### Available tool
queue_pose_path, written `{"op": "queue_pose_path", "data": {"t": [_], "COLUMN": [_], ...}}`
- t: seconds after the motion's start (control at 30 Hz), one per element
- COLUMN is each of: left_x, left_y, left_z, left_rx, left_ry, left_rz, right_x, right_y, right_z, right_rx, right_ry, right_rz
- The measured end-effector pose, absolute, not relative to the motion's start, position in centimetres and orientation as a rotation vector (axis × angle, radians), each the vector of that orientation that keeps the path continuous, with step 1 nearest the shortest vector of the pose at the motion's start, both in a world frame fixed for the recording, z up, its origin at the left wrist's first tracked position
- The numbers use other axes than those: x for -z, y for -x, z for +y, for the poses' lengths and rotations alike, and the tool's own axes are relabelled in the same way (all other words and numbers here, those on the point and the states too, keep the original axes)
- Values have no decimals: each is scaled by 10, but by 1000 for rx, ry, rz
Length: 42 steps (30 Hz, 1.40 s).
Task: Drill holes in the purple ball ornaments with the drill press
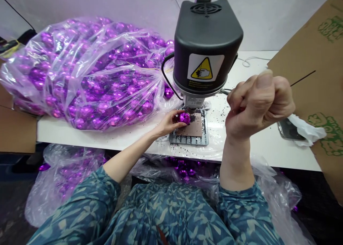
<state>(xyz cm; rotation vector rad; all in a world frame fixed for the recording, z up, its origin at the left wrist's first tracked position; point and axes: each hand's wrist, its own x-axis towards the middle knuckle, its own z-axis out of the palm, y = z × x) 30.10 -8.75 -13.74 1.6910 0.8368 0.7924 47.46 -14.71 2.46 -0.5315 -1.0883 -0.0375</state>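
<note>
My left hand pinches a shiny purple faceted ball between thumb and fingers. The ball sits just under the head of a black bench drill press, over a brown square board on the grey slotted base. Raised to the right of the press, my right hand is closed in a fist around the machine's lever; only a short bit of metal rod shows beside it. The tool tip is mostly hidden by the press head.
A big clear bag of purple balls fills the table's left. Dark crumbs lie around the base. A phone with white tissue lies right, by a cardboard box. Another plastic bag hangs below the white table.
</note>
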Motion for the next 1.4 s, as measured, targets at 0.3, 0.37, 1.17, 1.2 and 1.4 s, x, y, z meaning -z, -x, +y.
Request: {"op": "queue_pose_path", "data": {"t": [0.3, 0.37, 1.17, 1.2, 1.4], "left_x": [124, 124, 157, 157, 161], "left_y": [-317, -323, -326, -326, -326], "left_z": [-94, -96, -104, -105, -105], "left_rx": [-759, -759, -943, -948, -970], "left_ry": [-2120, -2169, -2047, -2049, -2028], "left_rz": [940, 982, 976, 974, 954], "right_x": [-25, -24, 1, 3, 17], "right_y": [-473, -473, -484, -484, -488], "right_z": [-149, -148, -141, -141, -138], "right_rx": [90, 66, 164, 174, 245], "right_ry": [623, 579, 371, 364, 272], "right_rz": [-1098, -1096, -1185, -1187, -1213]}}
